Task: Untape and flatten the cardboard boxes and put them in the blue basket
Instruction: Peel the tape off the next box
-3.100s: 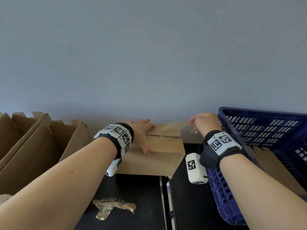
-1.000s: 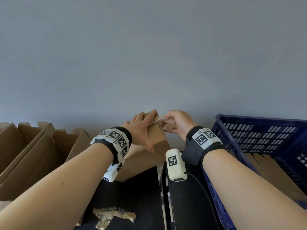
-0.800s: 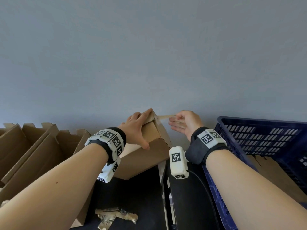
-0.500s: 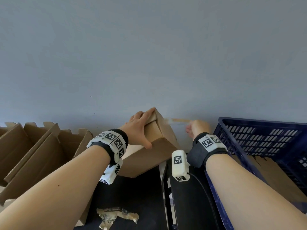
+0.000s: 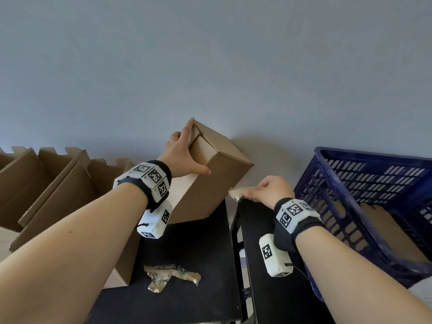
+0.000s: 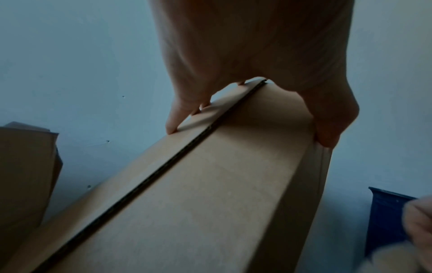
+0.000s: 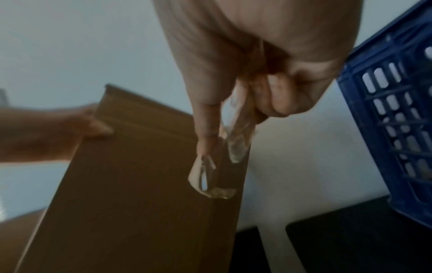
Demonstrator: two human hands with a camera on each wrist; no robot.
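- the cardboard box (image 5: 210, 174) stands tilted on one lower corner on the black table (image 5: 194, 249), leaning up toward the grey wall (image 5: 210, 66), its top seam gaping a little between the flaps.
- the left hand (image 5: 181, 155) grips the raised top end of the box, fingers curled over the far edge and thumb pressed against the near face; the left wrist view shows the same hold, with fingertips (image 6: 173, 125) on one flap and the thumb on the other side.
- the right hand (image 5: 268, 190) is down just right of the box's lower side, thumb and fingers closed in a pinch on a strip of clear tape (image 7: 217, 166); the tape hangs loose from the pinch, crumpled and curled at its end.
- the blue basket (image 5: 364, 202) sits tilted at the right, near the right hand, with flattened cardboard (image 5: 392, 232) lying inside it.
- a crumpled wad of used tape (image 5: 170, 277) lies on the table in front of the box.
- more open cardboard boxes (image 5: 46, 183) with zigzag-cut flaps stand at the left against the wall.
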